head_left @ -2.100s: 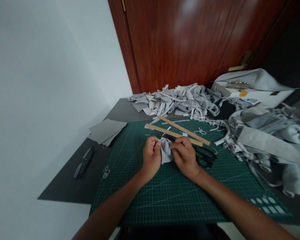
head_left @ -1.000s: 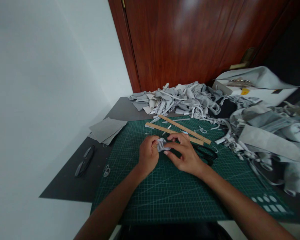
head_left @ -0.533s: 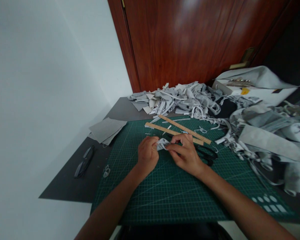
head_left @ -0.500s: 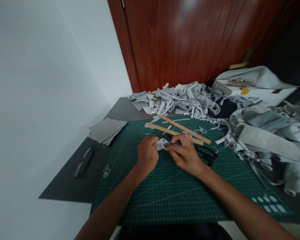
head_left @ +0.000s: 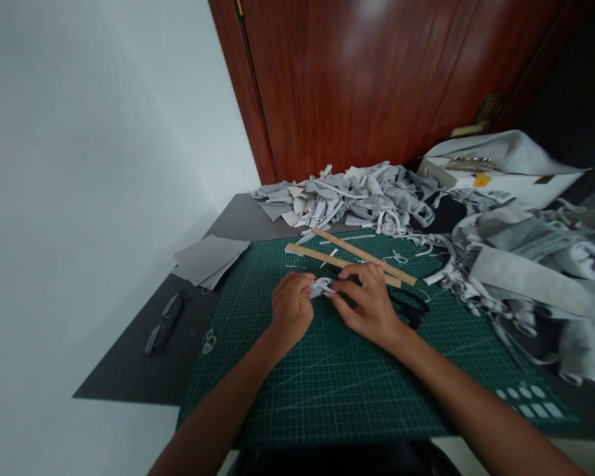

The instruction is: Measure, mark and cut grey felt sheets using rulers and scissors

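Note:
Above the middle of the green cutting mat (head_left: 327, 390), a small piece of grey-white fabric (head_left: 321, 287) is stretched between my two hands. My left hand (head_left: 292, 305) is closed in a fist around its left end. On the other side, the thumb and fingers of my right hand (head_left: 364, 301) pinch its right edge. The fabric looks folded or looped, and my fingers cover both ends. Black-handled scissors (head_left: 410, 305) lie just beyond my right hand, partly hidden by it. Two wooden rulers (head_left: 357, 251) rest on the mat past my fingers.
Heaped grey fabric scraps (head_left: 347, 198) line the back, with more fabric pieces (head_left: 535, 271) on the right. A white box (head_left: 515, 182) stands behind those. Grey sheets (head_left: 211, 258) and eyeglasses (head_left: 164, 324) lie at left, near the wall. A loop of cord (head_left: 209, 342) sits on the mat's left edge.
My right fingers have shifted slightly on the fabric, which now looks more bunched. My left hand keeps its grip. The whole view has moved a little.

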`<state>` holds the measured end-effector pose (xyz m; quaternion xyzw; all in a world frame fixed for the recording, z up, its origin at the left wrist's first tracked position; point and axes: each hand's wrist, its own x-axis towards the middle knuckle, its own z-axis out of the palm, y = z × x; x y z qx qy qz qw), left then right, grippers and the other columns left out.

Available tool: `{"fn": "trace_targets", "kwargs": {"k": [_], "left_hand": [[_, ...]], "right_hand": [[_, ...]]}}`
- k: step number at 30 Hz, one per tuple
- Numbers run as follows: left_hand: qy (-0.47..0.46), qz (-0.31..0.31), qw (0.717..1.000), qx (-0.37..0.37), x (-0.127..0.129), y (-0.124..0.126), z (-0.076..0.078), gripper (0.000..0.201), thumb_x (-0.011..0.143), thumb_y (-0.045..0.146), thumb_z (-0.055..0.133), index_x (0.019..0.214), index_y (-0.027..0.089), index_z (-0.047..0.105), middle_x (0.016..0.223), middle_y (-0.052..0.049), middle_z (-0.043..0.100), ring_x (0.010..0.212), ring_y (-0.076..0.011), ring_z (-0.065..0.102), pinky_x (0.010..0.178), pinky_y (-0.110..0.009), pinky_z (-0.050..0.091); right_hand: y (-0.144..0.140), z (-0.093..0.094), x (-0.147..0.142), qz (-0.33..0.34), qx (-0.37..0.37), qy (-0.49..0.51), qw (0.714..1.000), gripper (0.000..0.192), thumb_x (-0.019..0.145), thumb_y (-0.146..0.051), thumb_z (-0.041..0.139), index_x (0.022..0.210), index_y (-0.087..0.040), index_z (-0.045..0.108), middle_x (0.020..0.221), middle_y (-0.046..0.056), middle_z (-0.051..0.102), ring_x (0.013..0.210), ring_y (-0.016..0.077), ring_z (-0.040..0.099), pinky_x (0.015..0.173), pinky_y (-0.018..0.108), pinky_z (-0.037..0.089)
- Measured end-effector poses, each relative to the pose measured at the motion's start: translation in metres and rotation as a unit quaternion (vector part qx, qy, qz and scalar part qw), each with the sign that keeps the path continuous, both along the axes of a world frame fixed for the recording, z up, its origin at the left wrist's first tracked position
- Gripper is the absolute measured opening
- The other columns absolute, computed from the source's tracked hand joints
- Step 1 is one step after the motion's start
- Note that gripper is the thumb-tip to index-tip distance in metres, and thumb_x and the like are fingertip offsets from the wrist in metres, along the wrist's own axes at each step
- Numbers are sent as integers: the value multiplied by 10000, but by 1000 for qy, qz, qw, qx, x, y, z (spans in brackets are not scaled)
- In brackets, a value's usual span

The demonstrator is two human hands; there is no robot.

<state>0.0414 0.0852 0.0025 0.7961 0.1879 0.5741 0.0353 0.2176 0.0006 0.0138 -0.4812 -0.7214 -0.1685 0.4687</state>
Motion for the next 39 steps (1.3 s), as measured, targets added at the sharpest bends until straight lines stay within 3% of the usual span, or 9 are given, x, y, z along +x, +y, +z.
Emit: {"fn": "trace_targets", "kwargs": {"k": [5,9,12,18,23,26,31,35,39], "left_hand": [[-2,20,1000,-17,0,0,0,177,965,91,482,986,217,604,935,-19,748,813,-158,714,750,-278,546],[-8,44,998,-33,0,-1,-1,218,949,71,484,1029,214,626,937,-21,744,835,-161,724,786,-272,558],[-11,59,997,-49,1,-4,-2,224,939,69,500,1045,217,631,963,-22,753,860,-161,732,797,-264,562],[-5,48,994,-96,3,-9,-3,189,972,127,500,1057,228,635,951,-9,759,834,-156,735,761,-256,565],[27,18,992,-125,4,-11,-5,185,977,147,486,1052,230,633,939,-14,756,829,-164,735,760,-274,571],[21,18,991,-128,5,-11,-7,184,977,149,490,1068,229,629,975,-23,762,861,-169,741,781,-282,575],[25,26,987,-156,4,-10,-10,163,988,182,490,1073,228,621,965,-25,759,853,-177,739,770,-290,573],[26,-1,986,-163,6,-9,-10,148,995,186,501,1081,232,612,985,-28,757,882,-179,739,793,-299,574],[37,-38,985,-165,8,-9,-9,162,1003,170,473,1072,235,604,1111,-53,757,1047,-197,734,892,-339,575]], "right_hand": [[-2,4,0,4,-10,-40,999,99,966,-245,659,1017,-225,742,1051,96,655,972,279,593,830,455,443],[0,4,2,-10,-7,-122,992,192,984,-175,602,1113,-206,741,978,104,693,890,274,594,772,439,461],[3,0,2,-9,-24,-121,992,234,994,-114,549,1139,-159,727,938,116,723,855,279,612,736,432,487],[2,-2,-7,73,-98,68,990,169,1046,-261,564,1080,-198,717,1010,105,760,938,264,687,855,426,555],[6,-3,-13,52,-146,217,964,170,1020,-265,592,896,-236,704,879,58,744,846,246,704,792,406,548],[12,-8,-14,62,-159,312,934,33,939,-280,688,939,-250,702,933,51,749,896,250,707,832,411,561],[21,-15,-15,147,-199,475,844,181,806,-330,789,942,-253,699,864,20,746,802,217,710,767,370,595],[21,-12,-14,158,-209,525,809,243,747,-396,859,879,-245,723,831,22,759,789,226,713,782,392,596],[19,-8,-15,157,-227,561,780,313,731,-474,888,869,-235,741,812,23,754,758,220,693,752,381,583]]}}
